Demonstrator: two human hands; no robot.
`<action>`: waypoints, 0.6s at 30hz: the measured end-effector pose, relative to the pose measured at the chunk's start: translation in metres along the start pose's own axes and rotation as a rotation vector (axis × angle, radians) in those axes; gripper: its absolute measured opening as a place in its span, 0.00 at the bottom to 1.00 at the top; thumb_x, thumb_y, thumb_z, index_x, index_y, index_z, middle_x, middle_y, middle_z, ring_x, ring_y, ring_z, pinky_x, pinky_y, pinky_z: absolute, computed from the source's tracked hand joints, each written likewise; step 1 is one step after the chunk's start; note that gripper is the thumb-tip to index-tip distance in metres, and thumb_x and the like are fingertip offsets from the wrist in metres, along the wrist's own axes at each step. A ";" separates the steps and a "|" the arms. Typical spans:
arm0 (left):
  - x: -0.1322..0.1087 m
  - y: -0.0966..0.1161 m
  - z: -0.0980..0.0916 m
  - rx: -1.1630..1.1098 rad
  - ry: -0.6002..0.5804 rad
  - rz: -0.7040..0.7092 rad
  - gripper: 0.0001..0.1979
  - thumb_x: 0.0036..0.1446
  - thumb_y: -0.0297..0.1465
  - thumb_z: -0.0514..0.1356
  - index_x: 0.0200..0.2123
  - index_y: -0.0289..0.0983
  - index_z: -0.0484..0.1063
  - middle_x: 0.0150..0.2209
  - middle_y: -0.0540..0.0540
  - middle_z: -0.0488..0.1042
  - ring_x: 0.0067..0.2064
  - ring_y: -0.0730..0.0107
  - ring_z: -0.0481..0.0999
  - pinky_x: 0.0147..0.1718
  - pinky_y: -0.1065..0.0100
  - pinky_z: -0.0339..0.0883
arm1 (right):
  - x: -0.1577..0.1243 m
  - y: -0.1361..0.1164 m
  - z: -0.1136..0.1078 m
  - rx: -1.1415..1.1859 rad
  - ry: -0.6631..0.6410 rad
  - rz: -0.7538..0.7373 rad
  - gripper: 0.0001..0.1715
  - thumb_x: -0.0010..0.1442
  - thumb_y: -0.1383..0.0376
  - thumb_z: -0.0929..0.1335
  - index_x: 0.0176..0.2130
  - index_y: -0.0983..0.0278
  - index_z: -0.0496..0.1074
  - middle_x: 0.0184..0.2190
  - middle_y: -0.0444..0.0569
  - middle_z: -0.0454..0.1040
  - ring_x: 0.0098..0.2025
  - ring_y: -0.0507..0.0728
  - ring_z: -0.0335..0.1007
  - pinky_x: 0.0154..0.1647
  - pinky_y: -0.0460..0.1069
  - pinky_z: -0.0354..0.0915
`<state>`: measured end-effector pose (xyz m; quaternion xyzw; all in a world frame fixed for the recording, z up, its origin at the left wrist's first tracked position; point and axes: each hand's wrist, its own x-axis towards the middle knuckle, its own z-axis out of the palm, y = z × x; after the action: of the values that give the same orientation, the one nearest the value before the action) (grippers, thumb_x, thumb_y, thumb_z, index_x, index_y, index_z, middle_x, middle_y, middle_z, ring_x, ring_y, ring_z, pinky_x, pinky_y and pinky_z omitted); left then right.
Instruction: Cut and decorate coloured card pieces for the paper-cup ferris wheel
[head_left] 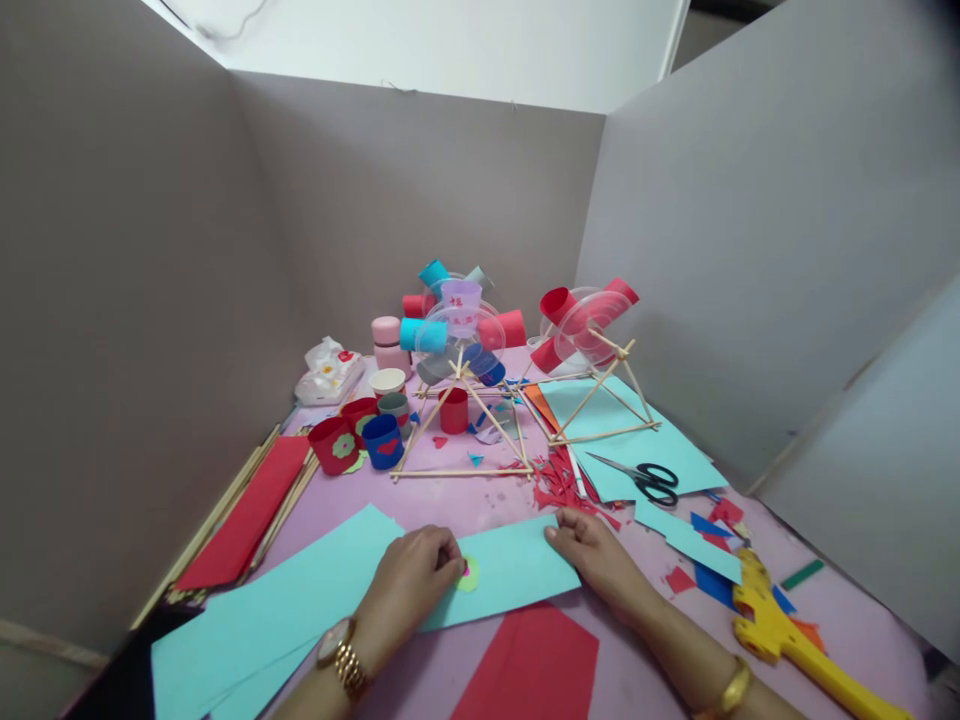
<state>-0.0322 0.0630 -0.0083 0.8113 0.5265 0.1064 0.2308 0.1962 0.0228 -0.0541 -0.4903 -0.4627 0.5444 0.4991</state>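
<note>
Curled left hand (412, 582) holds flower sticker (469, 573) against cyan strip (517, 568); right hand (596, 552) pinches strip's edge.

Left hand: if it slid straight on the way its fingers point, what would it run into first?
Most likely the small green-and-pink paper flower, which lies on the light blue paper strip right at the left hand's fingertips. Whether the fingers already touch it is hard to tell from this view.

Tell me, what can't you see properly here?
Head view:
Flower sticker: partly under the left hand; pinched or pressed, unclear.
Yellow glue gun: end cut off by the bottom edge.
Red paper: cut off by the bottom edge.
Writing on the clear cup: too small.
</note>
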 end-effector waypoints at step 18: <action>0.000 0.000 0.007 0.052 0.049 0.001 0.06 0.52 0.28 0.52 0.25 0.39 0.67 0.24 0.51 0.72 0.27 0.70 0.70 0.26 0.71 0.53 | 0.001 0.002 -0.001 -0.028 -0.006 0.004 0.14 0.51 0.57 0.68 0.26 0.64 0.62 0.18 0.37 0.59 0.19 0.47 0.52 0.21 0.44 0.48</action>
<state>-0.0295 0.0614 -0.0147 0.8146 0.5341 0.1125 0.1964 0.1970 0.0236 -0.0564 -0.4966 -0.4706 0.5405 0.4897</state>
